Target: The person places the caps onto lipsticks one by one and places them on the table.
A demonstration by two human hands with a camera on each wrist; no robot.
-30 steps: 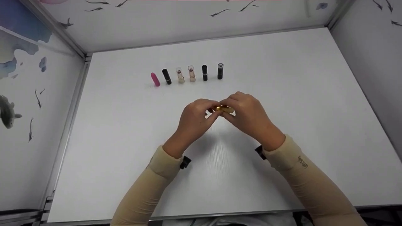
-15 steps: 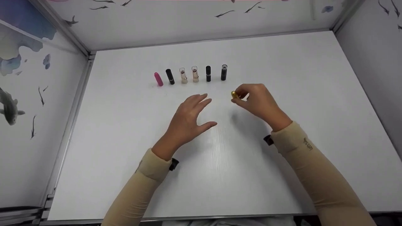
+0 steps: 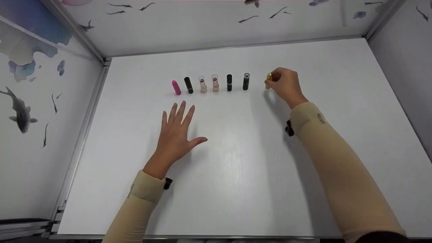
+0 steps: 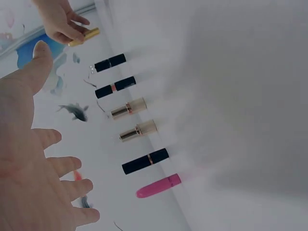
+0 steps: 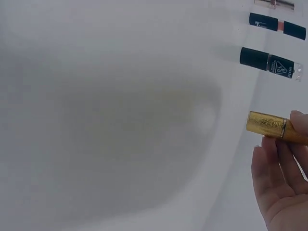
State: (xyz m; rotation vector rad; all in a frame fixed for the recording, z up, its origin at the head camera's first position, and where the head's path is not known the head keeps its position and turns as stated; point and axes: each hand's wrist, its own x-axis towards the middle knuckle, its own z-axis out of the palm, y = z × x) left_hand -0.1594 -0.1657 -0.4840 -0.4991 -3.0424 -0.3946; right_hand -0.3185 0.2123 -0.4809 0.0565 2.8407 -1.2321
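My right hand [image 3: 286, 84] pinches a gold lipstick tube [image 5: 266, 124] between thumb and fingers. The tube stands upright at the right end of a row of lipsticks, its base close over the table. Nearest to it is a black lipstick with a clear top [image 3: 246, 82]. My left hand [image 3: 173, 136] is spread flat in the air over the table, fingers straight, holding nothing. Beyond its fingertips stands a pink tube [image 3: 176, 87], at the left end of the row.
Between those ends stand a black tube [image 3: 188, 85], two gold lipsticks with clear caps, one left [image 3: 203, 85] and one right [image 3: 215, 83], and another black tube [image 3: 229, 83]. Printed walls enclose the white table [image 3: 229, 175] at the back and sides.
Both hands were together on the gold tube. The left hand let go, moved left and spread its fingers. The right hand carried the tube away, up to the row's right end.
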